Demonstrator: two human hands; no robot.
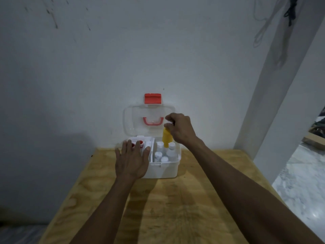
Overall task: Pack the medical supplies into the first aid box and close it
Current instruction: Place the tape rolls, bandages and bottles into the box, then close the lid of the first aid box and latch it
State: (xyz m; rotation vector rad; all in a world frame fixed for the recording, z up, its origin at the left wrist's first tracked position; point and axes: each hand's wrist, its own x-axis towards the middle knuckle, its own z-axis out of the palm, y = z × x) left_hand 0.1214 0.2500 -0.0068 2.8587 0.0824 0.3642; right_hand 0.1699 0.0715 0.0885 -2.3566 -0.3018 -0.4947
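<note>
The fingers [169, 120] of the right hand [181, 128] are closed round the top of a yellow bottle [167, 139], which hangs upright with its base just among the white-capped bottles [164, 153] already standing in the right part of the first aid box [165, 171]. That space looks crowded, so the yellow bottle could catch on a neighbouring cap, tip one over, or end up standing too tall for the clear lid [133, 120] to shut. The left hand [131, 159] lies flat and spread, holding nothing, over the tray [150, 140] on the left side and the box's front edge; if it lifts, a push from the right could slide the box along the worktop [184, 208]. No brand or writing can be read anywhere; labels are too small and blurred.
</note>
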